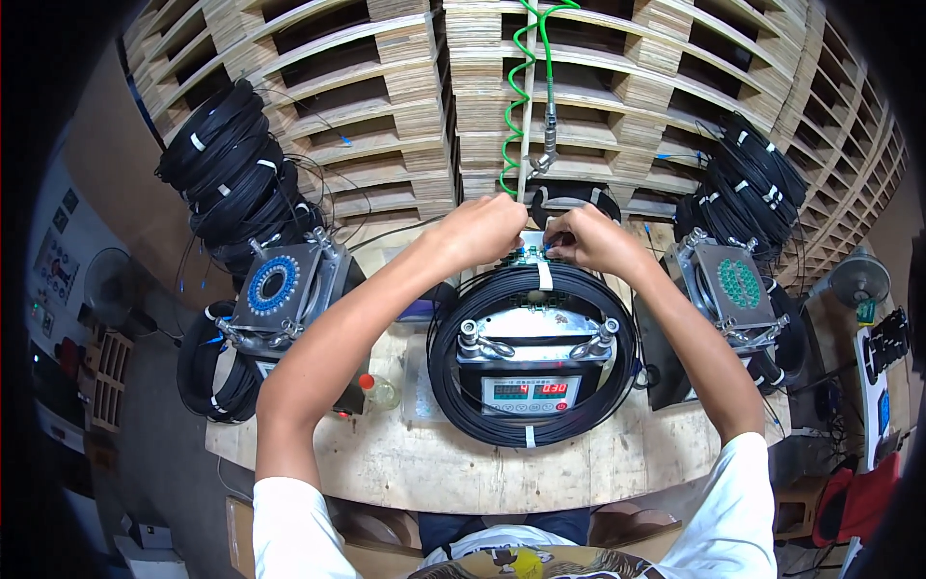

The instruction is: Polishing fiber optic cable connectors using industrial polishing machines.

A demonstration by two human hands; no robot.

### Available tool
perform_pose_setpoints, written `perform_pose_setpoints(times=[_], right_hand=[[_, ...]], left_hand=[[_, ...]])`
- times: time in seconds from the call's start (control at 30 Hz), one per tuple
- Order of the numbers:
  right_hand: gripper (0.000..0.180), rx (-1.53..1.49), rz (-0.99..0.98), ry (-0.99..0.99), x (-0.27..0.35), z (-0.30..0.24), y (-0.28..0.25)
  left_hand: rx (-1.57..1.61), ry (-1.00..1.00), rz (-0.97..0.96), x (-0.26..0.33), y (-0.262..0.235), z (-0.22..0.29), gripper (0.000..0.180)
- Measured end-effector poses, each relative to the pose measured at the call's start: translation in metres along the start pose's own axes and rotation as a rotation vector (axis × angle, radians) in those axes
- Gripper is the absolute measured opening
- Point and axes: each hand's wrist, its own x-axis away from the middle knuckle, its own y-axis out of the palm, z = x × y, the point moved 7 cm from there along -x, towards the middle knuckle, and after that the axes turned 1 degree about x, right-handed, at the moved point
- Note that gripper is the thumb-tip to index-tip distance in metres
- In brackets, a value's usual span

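- From my feed, the black cable coil [443, 367] loops around the front of the middle machine [499, 372], over the near-middle part of the surface [482, 473].
- The right hand [590, 236] is narrow, thumb and finger closed on a small blue connector [548, 249] at the far side of the coil.
- The left hand [487, 232] is bunched just left of it, beside another blue end [520, 252]; its fingertips are hidden, so I cannot tell whether it holds anything.
- I judge the step to be fine placing at the small green parts [531, 255], so I want a light pinch close to the connector, not out on the cable.
- I would line the piece up straight before pressing, and steady the neighbouring end with the left hand so it isn't knocked.
- Slack matters: the stiff-looking coil could tug the ends sideways, so I want its weight resting on the machine.
- I would route both wrists clear of the left clamp knob [470, 329] and right clamp knob [609, 328].
- The red-capped bottle [383, 392] stands near the left forearm; I want the elbow high there.
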Motion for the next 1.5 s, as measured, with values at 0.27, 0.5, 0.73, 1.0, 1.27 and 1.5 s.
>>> perform_pose_setpoints(times=[0.27,0.5,0.73,1.0,1.27,1.5], right_hand=[[0.024,-0.064,0.018,0.031,0.002,0.014,0.004],[0.024,-0.022,0.011,0.040,-0.002,0.009,0.005],[0.026,-0.063,0.027,0.120,0.001,0.012,0.005],[0.025,-0.087,-0.005,0.142,0.002,0.007,0.002],[0.030,-0.469,-0.180,0.098,0.004,0.032,-0.005],[0.033,-0.517,0.030,0.210,-0.002,0.116,-0.015]], left_hand=[[-0.160,0.033,-0.050,-0.020,0.002,0.020,0.012],[-0.202,0.056,-0.149,-0.038,0.013,0.028,0.013],[0.041,0.033,-0.088,-0.022,0.010,0.003,0.018],[0.148,0.001,-0.023,-0.019,0.016,0.000,0.014],[0.250,0.153,-0.158,-0.027,0.022,-0.015,0.041],[0.628,0.075,-0.311,-0.058,0.055,-0.039,0.065]])
